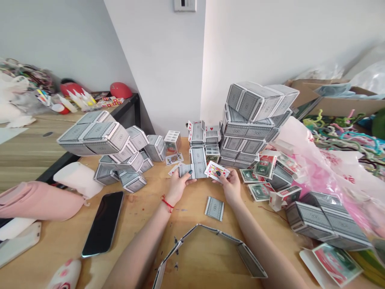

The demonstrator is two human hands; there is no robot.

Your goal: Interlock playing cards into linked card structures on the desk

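Near the middle of the table, my left hand [177,188] is closed on a grey-backed playing card [184,170], thumb on top. It overlaps or touches the edge of an upright grey card panel [198,160]; whether they are joined I cannot tell. My right hand [232,186] pinches a face-up playing card [213,170] with red diamonds, tilted beside that panel. Between my forearms lies a small grey folded card [214,208], face down. Closest to me, a bent strip of linked cards [216,231] stands on edge in an open curve.
Stacked card blocks rise at left [102,134] and right [249,124]. Green-and-red card boxes [264,165] lie scattered at right, near another card block [327,220]. A phone [104,222] and a pink roll [42,200] lie at left. Pink plastic [309,164] spreads at far right.
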